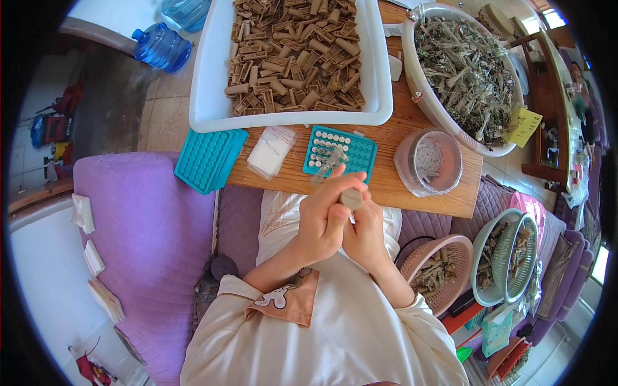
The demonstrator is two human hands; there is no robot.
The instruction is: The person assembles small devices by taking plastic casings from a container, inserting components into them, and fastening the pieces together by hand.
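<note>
My left hand (320, 222) and my right hand (365, 237) meet in front of my chest, both closed on one small part. The round, flat, tan end of this cylindrical part (351, 199) shows between the fingers; the rest of it is hidden. Just beyond the left fingertips, a clear plastic piece (331, 162) appears over the teal tray; whether it joins the tan part I cannot tell. That teal tray (364, 154) has rows of round wells, and small white round pieces (329, 138) fill part of its left side.
A white bin (211, 96) of tan plastic shells stands on the wooden table (386, 186). Beside it are stacked teal trays (207, 161), plastic bags (271, 151), a tub (430, 161) of white pieces and a large basket (463, 71) of clear parts. More baskets (444, 273) sit at right.
</note>
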